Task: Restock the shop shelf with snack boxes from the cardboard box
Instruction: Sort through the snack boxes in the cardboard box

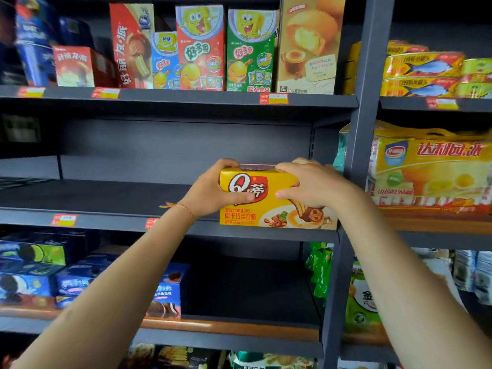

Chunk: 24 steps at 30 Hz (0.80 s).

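A yellow snack box (269, 209) with a red logo and a mocha cake picture stands at the front right end of the dark middle shelf (106, 201). My left hand (213, 190) grips its left end, thumb on the front face. My right hand (308, 182) grips its top right, fingers over the upper edge. Both arms reach up from below. The cardboard box is out of view.
The upper shelf holds red, blue and green cartoon snack boxes (199, 49) and a tall cake box (308, 43). Blue cookie boxes (34, 275) fill the lower shelf's left side. A grey upright post (359, 145) separates the right bay with its yellow pie pack (431, 171) and canned fish (423, 73).
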Each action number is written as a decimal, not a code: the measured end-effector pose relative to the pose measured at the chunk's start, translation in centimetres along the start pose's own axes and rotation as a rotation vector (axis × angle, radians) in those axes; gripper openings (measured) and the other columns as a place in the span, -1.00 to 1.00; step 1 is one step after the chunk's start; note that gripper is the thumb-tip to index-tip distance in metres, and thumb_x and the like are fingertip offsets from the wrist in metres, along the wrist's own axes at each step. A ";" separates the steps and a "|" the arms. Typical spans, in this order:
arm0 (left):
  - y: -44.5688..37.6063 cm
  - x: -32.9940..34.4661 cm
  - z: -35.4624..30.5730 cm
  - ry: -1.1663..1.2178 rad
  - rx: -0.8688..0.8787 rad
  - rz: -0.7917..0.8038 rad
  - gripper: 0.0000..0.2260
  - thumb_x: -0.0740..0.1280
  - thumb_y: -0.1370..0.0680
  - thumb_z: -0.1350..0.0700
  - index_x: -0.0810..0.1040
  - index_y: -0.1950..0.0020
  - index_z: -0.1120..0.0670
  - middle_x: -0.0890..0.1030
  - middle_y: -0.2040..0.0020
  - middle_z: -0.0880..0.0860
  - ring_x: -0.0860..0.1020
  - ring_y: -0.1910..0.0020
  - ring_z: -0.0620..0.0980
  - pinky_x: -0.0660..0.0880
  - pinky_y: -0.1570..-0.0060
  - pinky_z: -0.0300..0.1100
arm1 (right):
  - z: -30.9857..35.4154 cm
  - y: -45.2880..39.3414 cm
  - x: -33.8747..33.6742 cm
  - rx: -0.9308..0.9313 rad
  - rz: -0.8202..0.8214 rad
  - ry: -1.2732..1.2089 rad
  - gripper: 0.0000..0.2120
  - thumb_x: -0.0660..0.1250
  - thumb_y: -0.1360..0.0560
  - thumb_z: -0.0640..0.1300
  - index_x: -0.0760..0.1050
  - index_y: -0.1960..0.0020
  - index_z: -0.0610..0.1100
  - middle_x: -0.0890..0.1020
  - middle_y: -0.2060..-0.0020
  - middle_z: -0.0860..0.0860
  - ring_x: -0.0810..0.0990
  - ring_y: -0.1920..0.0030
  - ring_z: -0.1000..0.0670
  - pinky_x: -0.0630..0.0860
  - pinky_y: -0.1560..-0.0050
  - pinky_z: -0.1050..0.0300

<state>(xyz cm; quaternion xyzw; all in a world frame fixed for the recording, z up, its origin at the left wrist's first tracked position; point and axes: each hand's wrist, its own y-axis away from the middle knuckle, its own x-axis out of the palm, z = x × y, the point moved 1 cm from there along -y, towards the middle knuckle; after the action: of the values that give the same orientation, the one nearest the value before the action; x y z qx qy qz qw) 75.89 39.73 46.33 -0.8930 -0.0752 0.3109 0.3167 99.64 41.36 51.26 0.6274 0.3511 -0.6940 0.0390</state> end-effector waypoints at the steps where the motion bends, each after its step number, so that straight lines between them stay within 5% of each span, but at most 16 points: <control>1: -0.1 0.1 0.1 -0.013 0.002 -0.011 -0.33 0.56 -0.26 -0.17 0.39 -0.29 -0.10 0.62 -0.12 -0.08 0.66 -0.03 -0.09 0.65 0.08 -0.18 | -0.1 -0.1 0.3 0.000 -0.008 0.000 -0.37 0.26 -0.55 0.26 0.17 -0.55 0.15 0.35 -0.47 0.00 0.35 -0.43 -0.11 0.27 -0.39 -0.15; 24: -2.9 0.5 1.3 -0.051 -0.093 0.013 -0.21 0.52 -0.22 -0.21 0.35 -0.38 -0.03 0.59 -0.18 0.02 0.62 -0.11 0.03 0.63 -0.08 0.03 | -1.7 -3.3 2.7 -0.017 -0.046 0.064 -0.42 0.20 -0.57 0.28 0.17 -0.53 0.16 0.35 -0.49 0.01 0.31 -0.46 -0.12 0.16 -0.44 -0.18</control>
<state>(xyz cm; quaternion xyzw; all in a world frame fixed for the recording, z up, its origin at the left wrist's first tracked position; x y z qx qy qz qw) 75.69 42.84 47.01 -0.8990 -0.0916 0.3319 0.2708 98.85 45.74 50.34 0.6406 0.3723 -0.6713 0.0171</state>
